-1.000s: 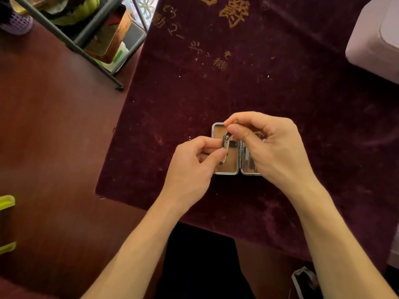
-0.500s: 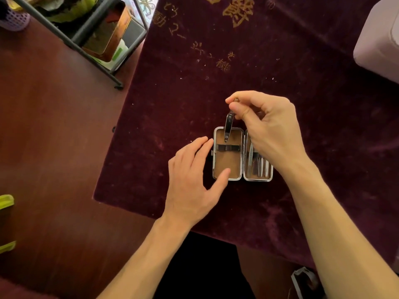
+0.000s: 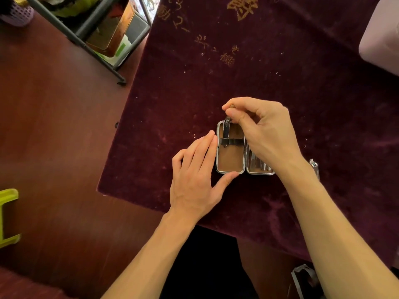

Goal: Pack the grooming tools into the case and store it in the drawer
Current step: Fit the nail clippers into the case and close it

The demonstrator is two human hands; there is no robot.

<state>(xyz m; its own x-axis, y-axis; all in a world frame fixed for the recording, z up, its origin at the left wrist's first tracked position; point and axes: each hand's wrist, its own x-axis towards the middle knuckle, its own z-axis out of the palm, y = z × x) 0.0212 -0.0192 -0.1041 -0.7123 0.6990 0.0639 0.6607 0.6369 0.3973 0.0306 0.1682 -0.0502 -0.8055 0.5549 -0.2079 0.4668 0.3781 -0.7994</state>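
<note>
A small metal-rimmed grooming case (image 3: 231,160) lies open on the dark purple velvet cloth (image 3: 280,72). Its left half is tan-lined with a black strap across it. The right half holds several metal tools, partly hidden by my wrist. My right hand (image 3: 259,126) pinches the top of a small nail clipper (image 3: 226,129), whose lower end sits under the strap. My left hand (image 3: 194,171) rests with straight fingers against the case's left edge, thumb at the bottom corner. Another metal tool (image 3: 314,166) lies on the cloth right of my right wrist.
A pale pink box (image 3: 382,35) stands at the far right. A black metal rack (image 3: 90,37) with tins and packets stands on the reddish floor at the upper left. A yellow-green object (image 3: 8,216) sits at the left edge.
My left hand let go of the clipper and moved down beside the case. My right hand lowered the clipper into the left half, so its tip now sits under the strap.
</note>
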